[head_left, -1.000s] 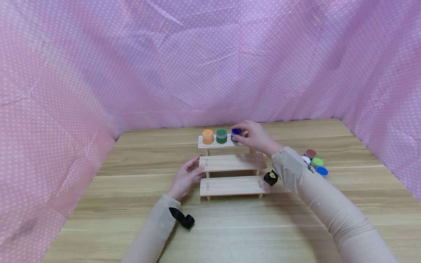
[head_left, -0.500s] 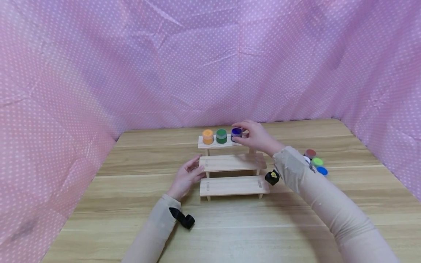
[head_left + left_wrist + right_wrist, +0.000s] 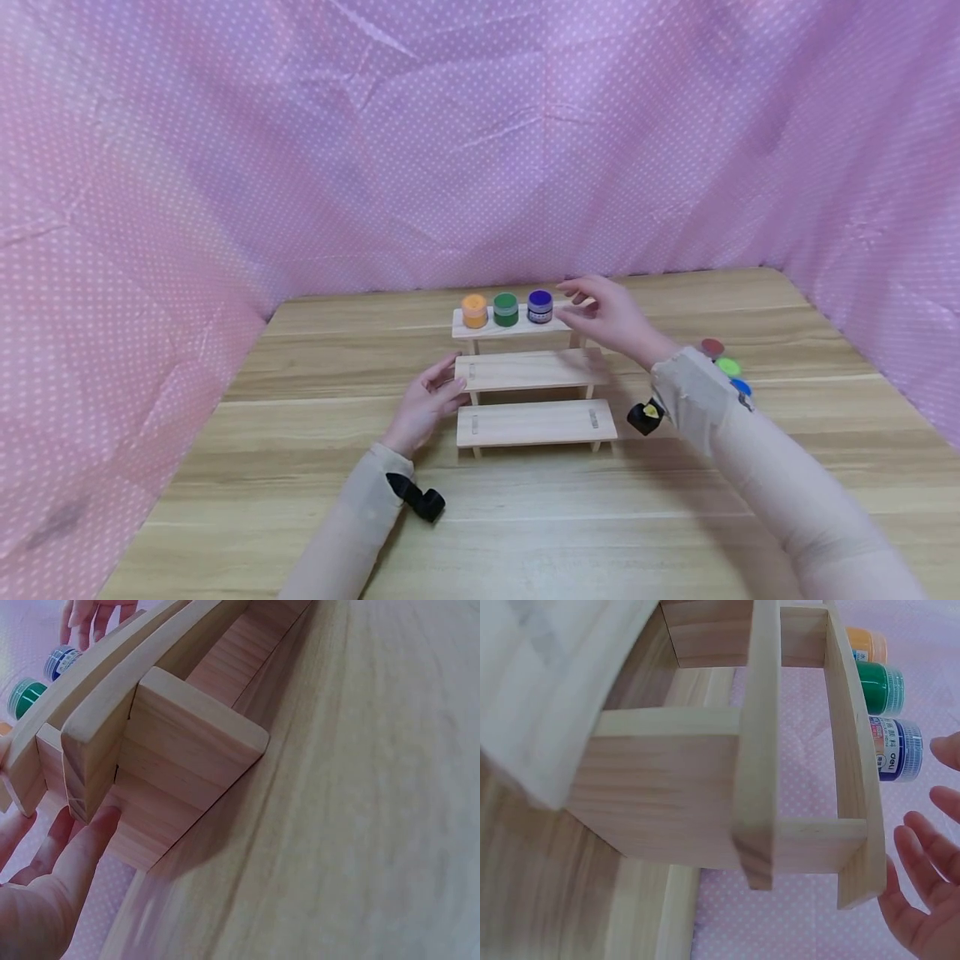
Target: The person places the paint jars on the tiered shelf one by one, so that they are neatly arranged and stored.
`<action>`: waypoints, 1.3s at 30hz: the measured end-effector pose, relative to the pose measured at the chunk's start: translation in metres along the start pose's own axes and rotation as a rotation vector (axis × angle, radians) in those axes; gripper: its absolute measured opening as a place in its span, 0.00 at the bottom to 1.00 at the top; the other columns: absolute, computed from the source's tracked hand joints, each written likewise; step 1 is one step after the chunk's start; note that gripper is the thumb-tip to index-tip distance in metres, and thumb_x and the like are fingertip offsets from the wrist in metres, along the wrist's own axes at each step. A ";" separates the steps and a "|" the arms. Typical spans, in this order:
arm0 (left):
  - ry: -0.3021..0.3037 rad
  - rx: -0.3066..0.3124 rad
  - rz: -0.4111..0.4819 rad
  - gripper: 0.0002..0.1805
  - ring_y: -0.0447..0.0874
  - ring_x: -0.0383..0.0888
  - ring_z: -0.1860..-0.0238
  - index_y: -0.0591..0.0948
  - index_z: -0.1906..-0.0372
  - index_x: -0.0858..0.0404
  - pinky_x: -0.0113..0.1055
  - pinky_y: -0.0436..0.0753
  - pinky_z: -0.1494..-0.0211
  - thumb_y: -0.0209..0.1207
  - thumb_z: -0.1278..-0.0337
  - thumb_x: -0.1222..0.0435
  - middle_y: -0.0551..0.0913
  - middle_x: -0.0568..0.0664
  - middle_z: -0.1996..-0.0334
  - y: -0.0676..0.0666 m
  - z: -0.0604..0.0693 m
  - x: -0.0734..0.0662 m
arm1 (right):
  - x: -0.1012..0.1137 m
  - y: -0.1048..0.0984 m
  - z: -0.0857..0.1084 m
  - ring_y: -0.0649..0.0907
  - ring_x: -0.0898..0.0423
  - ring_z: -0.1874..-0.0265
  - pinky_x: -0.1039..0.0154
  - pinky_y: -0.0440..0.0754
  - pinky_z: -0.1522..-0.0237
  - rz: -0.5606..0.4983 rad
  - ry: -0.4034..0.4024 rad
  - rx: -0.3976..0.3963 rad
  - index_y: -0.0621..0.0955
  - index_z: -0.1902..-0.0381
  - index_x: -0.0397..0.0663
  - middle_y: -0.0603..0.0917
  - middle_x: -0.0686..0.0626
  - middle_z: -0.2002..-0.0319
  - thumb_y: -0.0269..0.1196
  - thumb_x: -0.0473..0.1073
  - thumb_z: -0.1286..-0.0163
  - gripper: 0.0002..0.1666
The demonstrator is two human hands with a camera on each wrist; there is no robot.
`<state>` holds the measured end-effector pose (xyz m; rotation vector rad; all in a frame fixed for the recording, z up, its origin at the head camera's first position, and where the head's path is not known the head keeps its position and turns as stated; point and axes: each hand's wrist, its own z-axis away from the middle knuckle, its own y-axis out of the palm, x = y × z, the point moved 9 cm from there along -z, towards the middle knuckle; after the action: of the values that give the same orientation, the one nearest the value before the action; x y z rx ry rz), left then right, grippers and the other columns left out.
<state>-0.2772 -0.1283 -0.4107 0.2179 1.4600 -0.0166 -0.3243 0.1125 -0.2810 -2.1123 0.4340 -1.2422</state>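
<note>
A three-tier wooden display rack (image 3: 531, 425) stands on the table. On its top shelf sit an orange paint jar (image 3: 474, 311), a green paint jar (image 3: 506, 309) and a dark blue paint jar (image 3: 540, 307), spaced in a row. My left hand (image 3: 423, 404) holds the rack's left end at the middle shelf, thumb in front and fingers behind; the left wrist view shows the fingertips (image 3: 101, 819) against the wood. Just right of the dark blue jar, my right hand (image 3: 611, 317) is apart from it, fingers spread and holding nothing, also in the right wrist view.
Right of the rack, partly behind the right sleeve, a red-brown jar (image 3: 712, 348), a light green jar (image 3: 728, 367) and a blue jar (image 3: 741, 387) stand on the wood-grain table (image 3: 300, 467). A pink dotted curtain (image 3: 480, 150) surrounds the table's back and sides.
My right hand has let go of the dark blue paint jar and moved right, leaving it on the top shelf. The left hand stays at the rack's left end.
</note>
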 end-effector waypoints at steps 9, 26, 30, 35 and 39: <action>0.013 -0.015 0.001 0.29 0.78 0.39 0.53 0.63 0.30 0.64 0.48 0.78 0.40 0.51 0.35 0.74 0.68 0.65 0.40 0.004 0.003 0.004 | -0.006 -0.007 0.022 0.80 0.44 0.58 0.49 0.84 0.54 -0.024 -0.080 -0.035 0.78 0.50 0.32 0.80 0.36 0.56 0.65 0.32 0.40 0.20; 0.021 -0.014 0.009 0.29 0.76 0.46 0.46 0.61 0.30 0.65 0.43 0.79 0.40 0.50 0.35 0.73 0.65 0.63 0.33 0.009 0.007 0.009 | -0.027 -0.041 0.071 0.80 0.50 0.61 0.54 0.84 0.57 0.103 -0.132 -0.096 0.79 0.50 0.35 0.83 0.42 0.56 0.65 0.31 0.41 0.19; 0.022 -0.010 0.017 0.28 0.78 0.42 0.48 0.61 0.30 0.65 0.46 0.77 0.39 0.50 0.35 0.74 0.66 0.64 0.34 0.009 0.007 0.008 | -0.036 -0.054 0.081 0.80 0.54 0.63 0.59 0.85 0.60 0.166 -0.137 -0.126 0.80 0.52 0.37 0.84 0.44 0.59 0.66 0.31 0.42 0.18; 0.022 -0.003 0.021 0.28 0.78 0.42 0.48 0.61 0.30 0.65 0.45 0.78 0.39 0.50 0.35 0.74 0.66 0.64 0.34 0.009 0.006 0.009 | -0.049 -0.074 0.094 0.77 0.66 0.63 0.69 0.83 0.65 0.217 -0.110 -0.151 0.81 0.52 0.39 0.84 0.44 0.59 0.67 0.34 0.42 0.17; 0.021 0.003 0.016 0.28 0.78 0.43 0.48 0.61 0.30 0.65 0.46 0.78 0.39 0.50 0.35 0.74 0.66 0.64 0.34 0.010 0.006 0.009 | -0.060 -0.088 0.106 0.72 0.78 0.63 0.81 0.78 0.66 0.229 -0.067 -0.164 0.81 0.52 0.39 0.83 0.43 0.60 0.67 0.35 0.41 0.18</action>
<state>-0.2689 -0.1189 -0.4177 0.2332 1.4795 -0.0037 -0.2660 0.2502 -0.2976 -2.1615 0.7472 -1.0317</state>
